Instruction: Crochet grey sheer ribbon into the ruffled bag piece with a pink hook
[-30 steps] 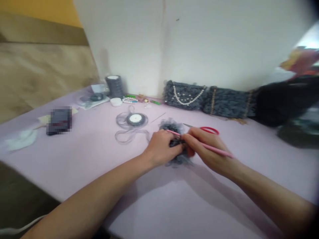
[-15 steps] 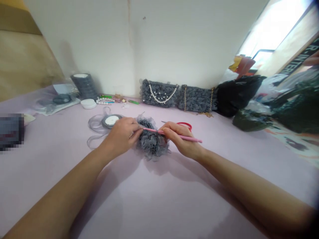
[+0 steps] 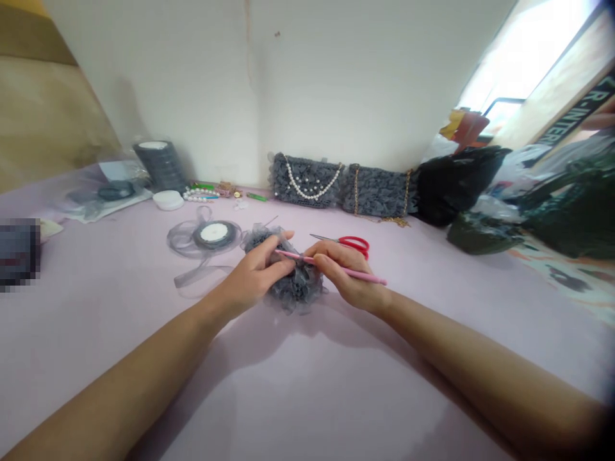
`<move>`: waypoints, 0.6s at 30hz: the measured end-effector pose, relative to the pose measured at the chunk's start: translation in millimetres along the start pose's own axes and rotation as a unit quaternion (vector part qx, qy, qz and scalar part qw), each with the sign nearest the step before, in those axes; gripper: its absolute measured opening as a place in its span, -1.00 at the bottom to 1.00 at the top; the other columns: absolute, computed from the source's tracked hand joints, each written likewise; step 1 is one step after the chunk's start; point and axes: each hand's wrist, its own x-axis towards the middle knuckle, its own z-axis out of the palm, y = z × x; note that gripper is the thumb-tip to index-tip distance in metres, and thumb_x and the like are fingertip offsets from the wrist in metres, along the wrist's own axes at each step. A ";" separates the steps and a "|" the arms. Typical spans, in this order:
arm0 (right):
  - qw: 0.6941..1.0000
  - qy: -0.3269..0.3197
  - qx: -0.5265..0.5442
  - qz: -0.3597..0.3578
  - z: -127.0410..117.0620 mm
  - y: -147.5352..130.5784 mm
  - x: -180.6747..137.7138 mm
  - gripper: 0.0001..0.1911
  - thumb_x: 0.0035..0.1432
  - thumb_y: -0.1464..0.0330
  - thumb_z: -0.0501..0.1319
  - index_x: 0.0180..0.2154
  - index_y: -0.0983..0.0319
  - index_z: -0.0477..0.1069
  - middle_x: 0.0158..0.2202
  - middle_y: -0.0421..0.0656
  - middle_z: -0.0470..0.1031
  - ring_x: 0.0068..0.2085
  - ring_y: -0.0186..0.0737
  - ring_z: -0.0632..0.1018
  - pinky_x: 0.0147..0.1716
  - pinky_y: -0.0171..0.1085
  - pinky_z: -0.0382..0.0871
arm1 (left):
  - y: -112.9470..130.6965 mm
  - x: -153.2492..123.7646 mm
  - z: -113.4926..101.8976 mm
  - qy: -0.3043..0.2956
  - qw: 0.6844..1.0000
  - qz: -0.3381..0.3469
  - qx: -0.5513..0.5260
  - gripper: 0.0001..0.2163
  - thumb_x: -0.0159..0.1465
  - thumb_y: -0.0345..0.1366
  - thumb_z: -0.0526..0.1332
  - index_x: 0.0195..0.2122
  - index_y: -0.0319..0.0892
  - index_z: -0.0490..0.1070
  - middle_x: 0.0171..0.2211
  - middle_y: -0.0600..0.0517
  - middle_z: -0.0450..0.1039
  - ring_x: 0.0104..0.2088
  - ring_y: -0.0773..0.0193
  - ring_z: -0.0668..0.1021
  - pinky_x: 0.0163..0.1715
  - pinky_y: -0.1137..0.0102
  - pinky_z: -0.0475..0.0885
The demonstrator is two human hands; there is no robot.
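Note:
My left hand [image 3: 252, 275] is closed on a ruffled grey ribbon piece [image 3: 295, 287] that rests on the lilac table [image 3: 307, 384]. My right hand [image 3: 343, 275] pinches a thin pink crochet hook [image 3: 358, 275], its tip pushed into the grey piece near my left fingers. A grey ribbon spool [image 3: 213, 234] with loose ribbon trailing lies just left of my left hand. Red-handled scissors [image 3: 348, 242] lie right behind my right hand.
Two finished grey ruffled bags [image 3: 307, 181] [image 3: 377, 191] lean on the wall. A stack of ribbon spools [image 3: 160, 164], a white lid [image 3: 168, 200], beads [image 3: 199, 194] and small clips sit at the back left. Black and green bags [image 3: 454, 182] crowd the right side.
The view swung right a second ago and has now steadied. My left hand has shifted its hold lower on the grey piece, and the hook points further into it.

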 end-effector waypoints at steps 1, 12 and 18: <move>1.000 -0.001 -0.004 -0.004 -0.1 0.4 -0.1 -0.71 0.34 0.25 0.05 -0.36 0.25 0.40 -0.47 -0.20 0.40 -0.44 -0.36 0.36 -0.47 -0.35 0.24 | -1.5 0.3 1.2 0.004 1.000 -0.014 -0.021 -0.43 0.23 -0.20 0.27 0.27 -0.08 0.23 -0.40 0.12 0.39 -0.57 0.44 0.25 -0.60 0.48 0.09; 0.999 -0.022 0.018 0.031 0.9 -3.5 0.3 -0.68 0.33 0.22 0.06 -0.37 0.26 0.43 -0.49 -0.19 0.42 -0.45 -0.35 0.40 -0.45 -0.34 0.28 | -4.5 1.2 4.0 -0.005 0.998 -0.056 -0.028 -0.37 0.16 -0.10 0.32 0.25 -0.10 0.25 -0.33 0.08 0.40 -0.51 0.41 0.33 -0.64 0.48 0.05; 0.998 -0.029 0.023 0.051 -1.5 -0.1 1.0 -0.66 0.34 0.20 0.05 -0.34 0.25 0.46 -0.45 -0.18 0.46 -0.40 -0.32 0.43 -0.41 -0.33 0.31 | -6.2 0.6 -1.4 -0.042 0.997 -0.046 -0.052 -0.32 0.09 -0.36 0.28 0.28 -0.13 0.20 -0.33 0.08 0.41 -0.44 0.38 0.39 -0.51 0.48 0.16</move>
